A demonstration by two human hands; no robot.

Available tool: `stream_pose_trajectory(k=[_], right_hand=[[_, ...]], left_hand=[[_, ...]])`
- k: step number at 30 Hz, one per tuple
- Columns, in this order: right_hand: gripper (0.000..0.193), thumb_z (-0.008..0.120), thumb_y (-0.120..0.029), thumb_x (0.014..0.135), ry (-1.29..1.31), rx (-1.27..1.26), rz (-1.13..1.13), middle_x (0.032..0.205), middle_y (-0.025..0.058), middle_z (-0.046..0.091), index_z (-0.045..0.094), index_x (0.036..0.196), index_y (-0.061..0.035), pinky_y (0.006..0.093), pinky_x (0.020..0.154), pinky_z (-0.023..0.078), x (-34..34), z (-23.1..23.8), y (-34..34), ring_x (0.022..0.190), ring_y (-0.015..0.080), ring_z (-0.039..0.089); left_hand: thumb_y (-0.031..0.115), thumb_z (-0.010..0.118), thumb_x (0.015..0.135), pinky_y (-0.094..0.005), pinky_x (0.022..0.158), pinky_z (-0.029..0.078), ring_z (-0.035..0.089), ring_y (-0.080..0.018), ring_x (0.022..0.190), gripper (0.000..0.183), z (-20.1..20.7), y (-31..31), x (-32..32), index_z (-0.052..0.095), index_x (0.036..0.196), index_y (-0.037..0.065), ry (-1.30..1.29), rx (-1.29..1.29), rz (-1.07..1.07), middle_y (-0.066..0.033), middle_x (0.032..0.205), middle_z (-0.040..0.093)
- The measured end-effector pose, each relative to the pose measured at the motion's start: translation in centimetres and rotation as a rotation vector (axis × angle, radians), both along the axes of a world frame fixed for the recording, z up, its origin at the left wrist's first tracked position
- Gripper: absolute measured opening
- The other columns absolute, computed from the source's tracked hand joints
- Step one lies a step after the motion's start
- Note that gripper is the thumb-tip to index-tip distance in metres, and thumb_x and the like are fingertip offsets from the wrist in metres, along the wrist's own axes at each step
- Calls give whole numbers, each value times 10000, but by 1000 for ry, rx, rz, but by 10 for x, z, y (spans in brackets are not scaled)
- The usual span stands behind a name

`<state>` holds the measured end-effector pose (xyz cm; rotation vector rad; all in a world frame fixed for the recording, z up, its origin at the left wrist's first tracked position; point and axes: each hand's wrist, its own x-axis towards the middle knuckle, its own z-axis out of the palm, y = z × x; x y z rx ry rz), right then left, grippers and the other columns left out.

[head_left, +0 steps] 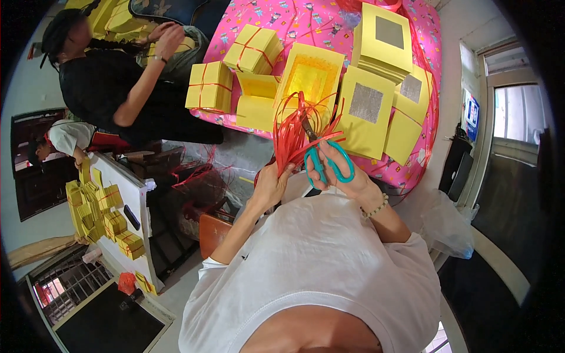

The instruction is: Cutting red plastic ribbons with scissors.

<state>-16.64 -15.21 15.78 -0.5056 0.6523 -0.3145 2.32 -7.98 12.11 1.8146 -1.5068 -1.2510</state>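
A bunch of red plastic ribbon strips (288, 138) is gripped in my left hand (272, 185), its loose ends fanning upward. My right hand (347, 179) holds scissors with teal handles (340, 162), fingers at the loops. The dark scissor blades (308, 129) reach into the ribbon ends; whether they are closed on a strip I cannot tell. Just beyond my hands, a yellow paper stack with an orange-gold panel (310, 76) lies on the pink patterned table cover (273, 15). To its right is a yellow stack with a silver square (366, 112).
Red-tied yellow bundles (210, 87) sit at the table's left; more silver-squared stacks (384, 38) are at the right. A person in black (112, 88) works at the far left. Behind, a white table (132, 203) carries several yellow bundles. A clear plastic bag (448, 226) hangs at right.
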Motion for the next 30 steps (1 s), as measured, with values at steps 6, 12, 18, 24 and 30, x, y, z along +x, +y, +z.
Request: stream_pose_trajectory(k=[6,12,18,24,30], right_hand=[[498,417,-591,875,39,-40,-8,597,-38,510,552,774,-122,209,418,292,0,1,-1,476,75,471],[484,461,-580,862,61,-57,-36,583,-39,486,535,772,-111,201,411,297,1,4,0,459,63,445],[483,493,-571,852,62,-28,-52,576,-44,464,520,771,-95,188,404,293,-1,4,-1,444,56,420],[480,479,-564,862,56,2,-49,580,-45,457,519,774,-95,189,401,279,0,3,2,451,52,407],[480,472,-564,866,52,2,-71,588,-44,455,516,781,-93,187,399,269,-1,3,2,451,49,401]], left_hand=[[207,483,919,-429,646,430,574,-386,738,232,-1,2,1,540,1047,22,-47,-20,-9,-200,792,601],[224,479,921,-425,625,416,541,-392,696,244,0,2,2,542,1046,24,-26,-11,9,-215,750,565],[249,472,924,-430,623,414,529,-406,698,260,0,3,2,552,1017,20,-47,22,22,-227,748,556],[243,469,925,-425,621,411,525,-408,699,253,0,3,1,555,999,17,-41,13,33,-228,745,555],[238,468,925,-427,610,406,525,-409,691,252,0,4,0,556,1001,14,-40,12,35,-230,748,559]])
